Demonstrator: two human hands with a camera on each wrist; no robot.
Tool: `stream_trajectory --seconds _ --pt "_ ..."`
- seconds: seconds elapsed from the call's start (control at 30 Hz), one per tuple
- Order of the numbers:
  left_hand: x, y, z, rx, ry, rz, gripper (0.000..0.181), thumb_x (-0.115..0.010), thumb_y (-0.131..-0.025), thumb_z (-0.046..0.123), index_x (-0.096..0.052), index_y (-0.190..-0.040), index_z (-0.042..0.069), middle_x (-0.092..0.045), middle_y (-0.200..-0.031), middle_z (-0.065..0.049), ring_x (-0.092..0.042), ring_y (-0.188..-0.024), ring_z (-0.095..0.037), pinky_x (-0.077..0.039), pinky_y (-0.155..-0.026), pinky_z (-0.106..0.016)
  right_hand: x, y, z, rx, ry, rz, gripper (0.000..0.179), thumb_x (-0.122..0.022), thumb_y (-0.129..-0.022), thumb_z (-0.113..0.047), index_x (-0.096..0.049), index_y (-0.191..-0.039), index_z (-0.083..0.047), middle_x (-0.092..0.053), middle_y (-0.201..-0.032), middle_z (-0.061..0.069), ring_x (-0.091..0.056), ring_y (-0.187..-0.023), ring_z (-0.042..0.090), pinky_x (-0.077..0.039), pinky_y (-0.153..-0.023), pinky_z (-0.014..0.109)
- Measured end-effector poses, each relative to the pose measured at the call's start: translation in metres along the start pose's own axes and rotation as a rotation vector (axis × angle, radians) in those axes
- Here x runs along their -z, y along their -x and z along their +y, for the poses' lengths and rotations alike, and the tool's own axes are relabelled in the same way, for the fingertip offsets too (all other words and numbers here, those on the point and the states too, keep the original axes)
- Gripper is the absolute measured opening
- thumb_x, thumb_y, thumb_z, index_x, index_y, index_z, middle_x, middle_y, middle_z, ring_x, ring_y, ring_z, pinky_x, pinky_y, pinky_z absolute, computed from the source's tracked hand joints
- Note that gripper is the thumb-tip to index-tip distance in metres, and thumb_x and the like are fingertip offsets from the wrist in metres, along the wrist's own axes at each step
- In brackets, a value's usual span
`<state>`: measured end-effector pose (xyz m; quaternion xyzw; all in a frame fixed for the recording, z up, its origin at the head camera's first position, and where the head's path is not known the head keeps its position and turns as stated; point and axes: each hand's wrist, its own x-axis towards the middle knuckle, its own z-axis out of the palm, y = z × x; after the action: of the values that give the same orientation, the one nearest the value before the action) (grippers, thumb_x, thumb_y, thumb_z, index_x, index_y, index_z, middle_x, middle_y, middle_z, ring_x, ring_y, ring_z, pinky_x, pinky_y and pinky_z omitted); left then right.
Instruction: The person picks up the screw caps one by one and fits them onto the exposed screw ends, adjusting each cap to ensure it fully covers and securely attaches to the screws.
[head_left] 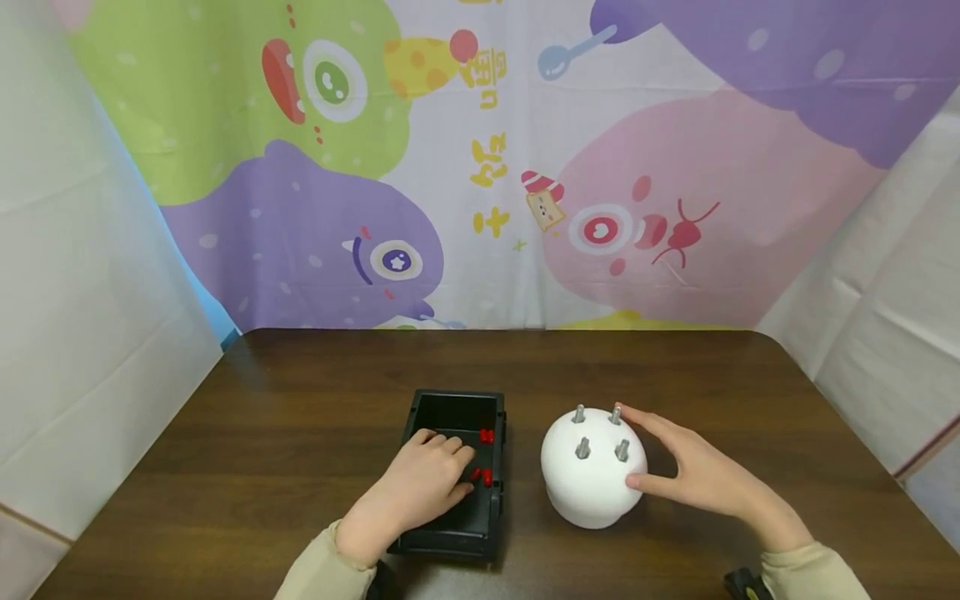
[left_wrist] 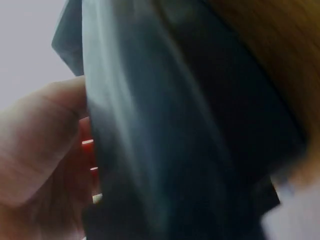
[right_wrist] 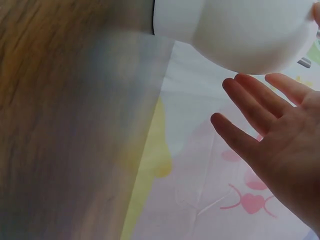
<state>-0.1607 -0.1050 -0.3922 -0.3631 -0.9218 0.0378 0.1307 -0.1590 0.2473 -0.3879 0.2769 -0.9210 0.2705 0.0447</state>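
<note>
My left hand [head_left: 429, 479] reaches down into a black rectangular bin [head_left: 495, 546], its fingers bent and the fingertips hidden. Beside its thumb are a few small red pieces [head_left: 487, 477], and another red piece [head_left: 487, 436] lies farther back. The bin's dark wall [left_wrist: 145, 125] covers most of the left wrist view; whether those fingers pinch a piece I cannot tell. On the right stands a white rounded object [head_left: 592, 500] with several metal bolts [head_left: 582, 447] sticking up from its top. My right hand [head_left: 701, 467] rests thumb and fingertips against its right side, fingers extended [right_wrist: 245, 137].
Both things stand on a brown wooden table [head_left: 315, 417], the bin just left of the white object. A cartoon-printed curtain [head_left: 480, 275] hangs behind the table's far edge, with white cloth [head_left: 90, 250] at the sides.
</note>
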Motion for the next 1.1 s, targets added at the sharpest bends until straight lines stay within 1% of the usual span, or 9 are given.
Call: stream_trajectory --seconds 0.1,0.17,0.3,0.47,0.53,0.7,0.8,0.93,1.1 --pt "-0.002 -0.004 0.005 0.013 -0.003 0.041 0.024 -0.068 -0.078 0.036 -0.064 -0.089 0.015 -0.06 -0.079 0.003 -0.06 -0.076 -0.015 -0.045 -0.074 -0.034 -0.002 0.0 0.0 -0.003 -0.003 -0.002 0.079 -0.069 -0.074 -0.046 -0.034 -0.14 -0.02 -0.041 -0.14 0.004 -0.04 -0.126 0.03 -0.036 -0.095 0.052" --pt "-0.003 -0.006 0.006 0.021 -0.002 0.051 0.022 -0.068 -0.078 0.035 -0.063 -0.085 0.015 -0.059 -0.077 0.003 -0.059 -0.073 -0.015 -0.044 -0.071 -0.033 -0.003 0.0 0.0 -0.001 -0.003 -0.005 0.081 -0.069 -0.074 -0.047 -0.034 -0.14 -0.018 -0.04 -0.141 0.003 -0.039 -0.126 0.03 -0.035 -0.096 0.052" --pt "-0.006 -0.011 0.007 0.031 0.025 0.033 0.018 -0.068 -0.078 0.031 -0.063 -0.082 0.014 -0.058 -0.074 0.002 -0.058 -0.07 -0.014 -0.044 -0.068 -0.033 -0.005 0.0 -0.001 0.009 -0.013 -0.007 0.083 -0.07 -0.073 -0.047 -0.034 -0.139 -0.015 -0.038 -0.142 0.003 -0.038 -0.127 0.03 -0.035 -0.096 0.052" --pt "-0.012 -0.014 0.01 0.051 0.061 -0.026 0.014 -0.067 -0.079 0.025 -0.064 -0.085 0.012 -0.059 -0.077 0.001 -0.058 -0.073 -0.016 -0.044 -0.076 -0.036 -0.006 0.0 -0.002 0.014 -0.023 -0.004 0.083 -0.071 -0.072 -0.046 -0.035 -0.139 -0.013 -0.038 -0.142 0.004 -0.038 -0.127 0.031 -0.035 -0.096 0.053" --pt "-0.014 -0.015 0.011 0.055 0.064 -0.039 0.014 -0.067 -0.079 0.024 -0.064 -0.087 0.012 -0.06 -0.078 0.0 -0.059 -0.074 -0.016 -0.044 -0.077 -0.037 -0.006 0.0 -0.001 0.012 -0.027 -0.004 0.083 -0.071 -0.072 -0.046 -0.035 -0.139 -0.013 -0.038 -0.142 0.004 -0.037 -0.127 0.031 -0.035 -0.096 0.053" --pt "-0.019 -0.016 0.013 0.043 0.05 -0.02 0.011 -0.067 -0.077 0.019 -0.065 -0.086 0.011 -0.059 -0.077 -0.001 -0.059 -0.073 -0.018 -0.044 -0.074 -0.035 -0.007 0.0 0.0 0.006 -0.033 -0.007 0.082 -0.071 -0.072 -0.046 -0.035 -0.139 -0.013 -0.038 -0.142 0.003 -0.037 -0.127 0.03 -0.035 -0.097 0.052" --pt "-0.02 -0.018 0.013 0.033 0.023 -0.002 0.008 -0.067 -0.076 0.014 -0.066 -0.084 0.011 -0.059 -0.076 -0.001 -0.059 -0.072 -0.018 -0.043 -0.075 -0.035 -0.007 0.0 0.0 0.007 -0.021 -0.005 0.082 -0.071 -0.072 -0.047 -0.035 -0.139 -0.014 -0.038 -0.142 0.002 -0.037 -0.127 0.029 -0.035 -0.096 0.051" --pt "-0.019 -0.019 0.013 0.027 -0.003 0.002 0.007 -0.068 -0.075 0.011 -0.066 -0.082 0.011 -0.059 -0.075 -0.002 -0.059 -0.071 -0.018 -0.044 -0.074 -0.035 -0.007 -0.001 0.0 0.011 -0.011 -0.003 0.082 -0.071 -0.072 -0.047 -0.035 -0.138 -0.014 -0.038 -0.142 0.001 -0.038 -0.127 0.027 -0.036 -0.096 0.05" --pt "-0.02 -0.019 0.013 0.025 0.0 0.007 0.009 -0.069 -0.073 0.008 -0.064 -0.081 0.009 -0.059 -0.073 -0.003 -0.059 -0.069 -0.019 -0.045 -0.071 -0.034 -0.007 0.0 0.0 0.004 -0.019 -0.008 0.082 -0.071 -0.072 -0.047 -0.035 -0.139 -0.015 -0.038 -0.142 0.001 -0.038 -0.128 0.027 -0.035 -0.097 0.049"
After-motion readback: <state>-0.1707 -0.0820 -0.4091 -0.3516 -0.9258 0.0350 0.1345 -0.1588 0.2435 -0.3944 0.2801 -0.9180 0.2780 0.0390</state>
